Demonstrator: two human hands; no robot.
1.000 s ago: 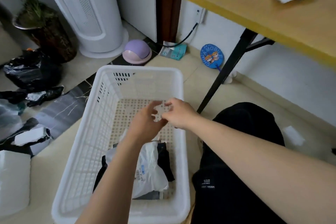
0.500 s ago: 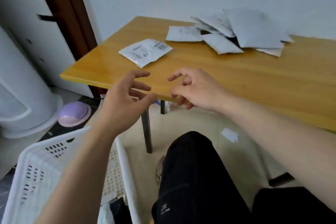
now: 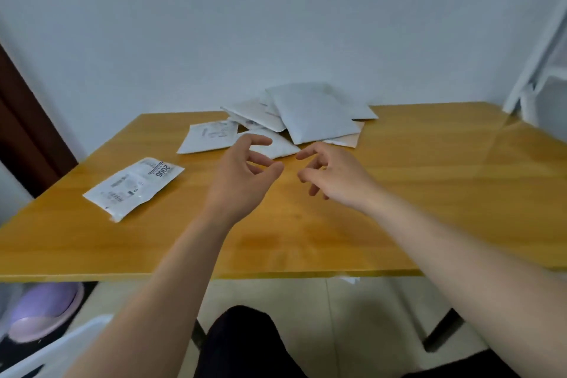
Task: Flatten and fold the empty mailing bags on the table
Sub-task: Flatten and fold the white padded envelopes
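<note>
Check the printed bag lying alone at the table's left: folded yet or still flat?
Flat, unfolded. The printed bag lies spread in one layer on the table, label up, no crease visible; neither hand touches it.

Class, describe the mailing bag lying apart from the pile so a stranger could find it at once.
Start at the yellow wooden table and look to its left side. There one white mailing bag lies flat, apart from the pile by the wall. It alone shows black print reading 2005.
</note>
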